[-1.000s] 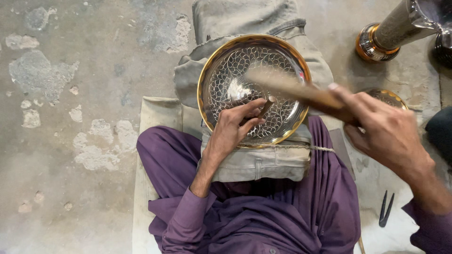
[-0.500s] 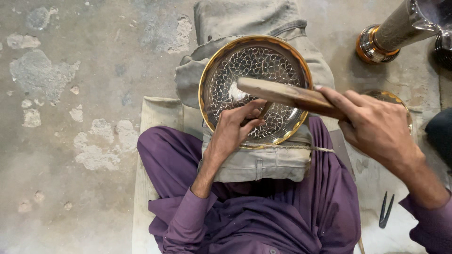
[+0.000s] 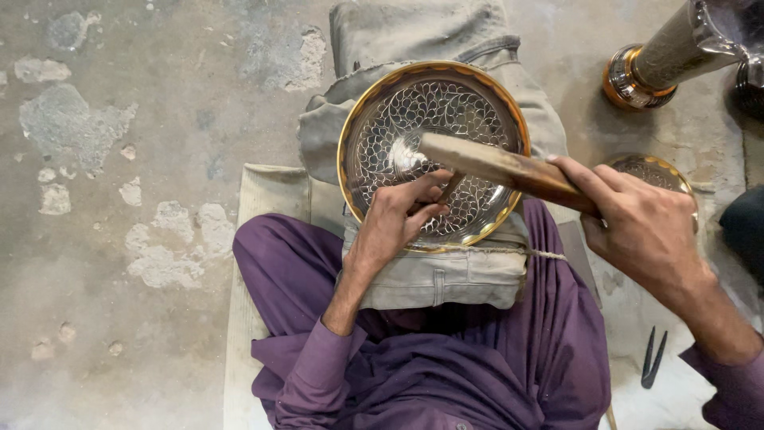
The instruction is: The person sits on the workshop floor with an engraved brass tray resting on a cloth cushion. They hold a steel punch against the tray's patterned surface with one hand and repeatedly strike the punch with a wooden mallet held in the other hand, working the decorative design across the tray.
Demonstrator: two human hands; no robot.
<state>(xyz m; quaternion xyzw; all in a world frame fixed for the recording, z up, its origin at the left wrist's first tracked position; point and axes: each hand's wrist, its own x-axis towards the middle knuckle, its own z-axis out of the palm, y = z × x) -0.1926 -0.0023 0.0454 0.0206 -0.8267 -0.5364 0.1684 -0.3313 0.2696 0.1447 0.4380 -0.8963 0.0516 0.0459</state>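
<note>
My right hand (image 3: 645, 231) is closed tight around the wooden handle of the hammer (image 3: 509, 169). One second ago the hammer was lifted higher and crossed the plate at a steeper angle; half a second ago it was already lower. Now the head has come down and meets the top of the small chisel (image 3: 447, 189) near the middle of the plate, so I judge that one blow is just landing.

My left hand (image 3: 398, 219) has not moved in this time. Its fingers are pinched narrow around the chisel, and the heel of the hand rests on the lower part of the engraved metal plate (image 3: 477, 103). The chisel point is hidden under my fingers, so I cannot tell exactly where it touches the pattern.

The plate is round, silver-coloured with a gold rim, full of a leaf pattern. It lies in the same place as before, on folded grey cloth (image 3: 434, 279) over my crossed legs in purple trousers.

To my right on the floor are a second small patterned dish (image 3: 664, 171), a dark pair of tweezers (image 3: 654, 358) and, further away, a brass vase base (image 3: 629, 80).
</note>
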